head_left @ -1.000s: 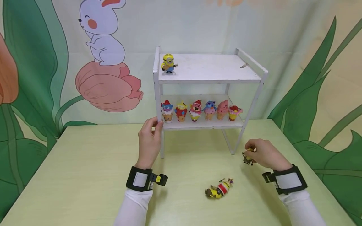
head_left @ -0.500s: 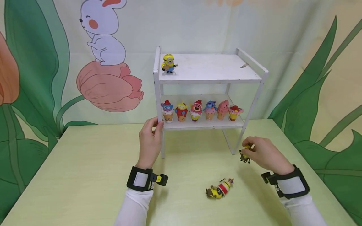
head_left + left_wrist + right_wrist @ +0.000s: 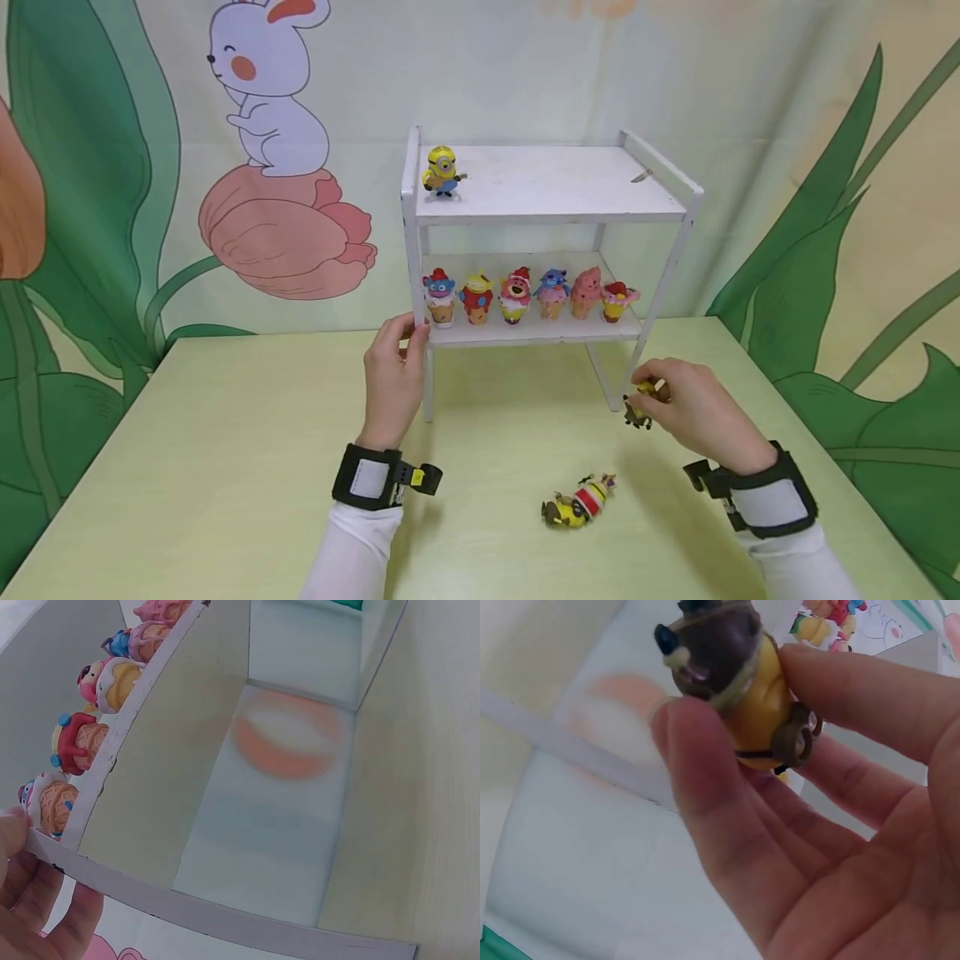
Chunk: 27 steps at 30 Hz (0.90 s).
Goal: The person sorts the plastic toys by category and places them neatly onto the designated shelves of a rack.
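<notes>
My left hand (image 3: 395,375) grips the left front leg of a white two-tier shelf (image 3: 555,218), thumb and fingers around it at the lower board's height. Between the thumb and fingers of my right hand (image 3: 697,408) is a yellow minion figurine (image 3: 750,697) with goggles and a dark brown lower body, held above the table by the shelf's right leg. In the head view that minion figurine is partly covered by the fingers. Two more minion figurines lie close together on the table: one in red and white (image 3: 590,498), the other yellow and brown (image 3: 562,512).
A minion figurine with a guitar (image 3: 442,172) stands at the top board's left end. Several ice-cream-cone figurines (image 3: 515,296) line the lower board. A small flat piece (image 3: 642,176) lies at the top right. Behind the pale table (image 3: 247,450) hangs a printed backdrop (image 3: 517,75).
My right hand has lifted the minion figurine and carried it left, toward the shelf's right leg. The left hand keeps its grip on the shelf leg.
</notes>
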Tool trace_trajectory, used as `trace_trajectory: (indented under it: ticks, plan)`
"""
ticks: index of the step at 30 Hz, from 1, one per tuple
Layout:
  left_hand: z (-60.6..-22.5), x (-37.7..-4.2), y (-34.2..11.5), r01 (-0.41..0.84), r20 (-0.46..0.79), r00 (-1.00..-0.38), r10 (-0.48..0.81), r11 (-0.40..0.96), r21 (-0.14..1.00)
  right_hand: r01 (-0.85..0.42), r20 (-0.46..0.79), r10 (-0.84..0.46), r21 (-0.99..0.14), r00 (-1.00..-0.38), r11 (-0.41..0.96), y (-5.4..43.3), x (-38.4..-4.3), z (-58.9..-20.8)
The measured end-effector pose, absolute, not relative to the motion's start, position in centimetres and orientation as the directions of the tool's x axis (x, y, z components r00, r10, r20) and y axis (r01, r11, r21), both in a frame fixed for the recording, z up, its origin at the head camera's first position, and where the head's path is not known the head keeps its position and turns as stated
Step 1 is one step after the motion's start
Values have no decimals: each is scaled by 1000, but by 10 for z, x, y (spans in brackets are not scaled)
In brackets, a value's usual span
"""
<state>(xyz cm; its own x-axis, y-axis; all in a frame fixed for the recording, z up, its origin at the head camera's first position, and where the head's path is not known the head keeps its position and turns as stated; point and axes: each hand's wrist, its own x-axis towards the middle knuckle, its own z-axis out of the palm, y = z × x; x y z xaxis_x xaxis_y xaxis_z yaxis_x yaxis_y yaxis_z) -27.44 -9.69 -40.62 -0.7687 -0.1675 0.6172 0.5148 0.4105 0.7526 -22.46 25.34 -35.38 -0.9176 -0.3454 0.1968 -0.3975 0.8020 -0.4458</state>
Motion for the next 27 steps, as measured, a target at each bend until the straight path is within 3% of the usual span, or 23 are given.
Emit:
trace_trajectory:
  ticks: [8, 27]
  plan:
    - [-407, -274, -97, 518, 620, -767, -165, 410, 751, -410, 237, -336, -463, -911, 786, 248, -215, -347]
    - [-407, -275, -96, 525, 626, -761, -168, 408, 747, -577, 480, -396, -322, -783, 750, 240, -192, -317]
